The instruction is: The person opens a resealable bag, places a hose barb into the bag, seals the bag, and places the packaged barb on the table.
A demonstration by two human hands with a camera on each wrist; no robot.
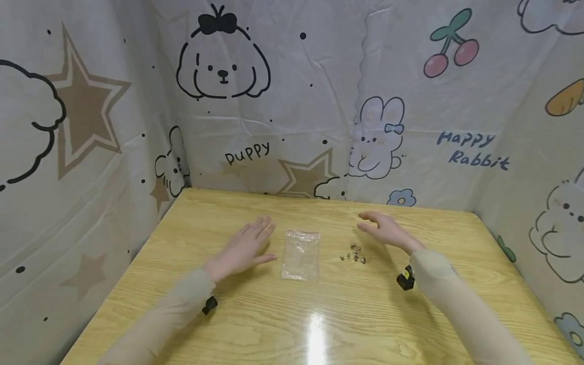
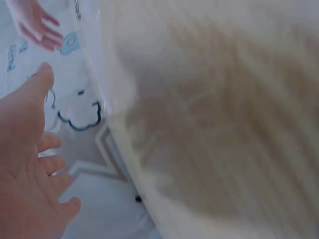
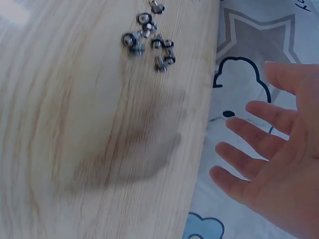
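Observation:
On the wooden table lies a flat, clear zip bag (image 1: 300,256) with a reddish strip along its far edge. To its right several small shiny metal pieces (image 1: 356,255) are scattered; in the right wrist view these metal pieces (image 3: 149,37) look like screws or bolts with nuts. My left hand (image 1: 244,251) is left of the bag, fingers extended and thumb pointing toward it, holding nothing. Beyond and right of the metal pieces, my right hand (image 1: 385,230) hovers with relaxed fingers. Its palm and spread fingers (image 3: 256,127) are bare in the right wrist view.
The wooden table (image 1: 255,324) fills the lower view, with a bright light reflection near its front. A patterned cloth (image 1: 292,101) hangs behind the table and along both sides. A small black device (image 1: 405,278) is at the right wrist, another black device (image 1: 210,305) at the left.

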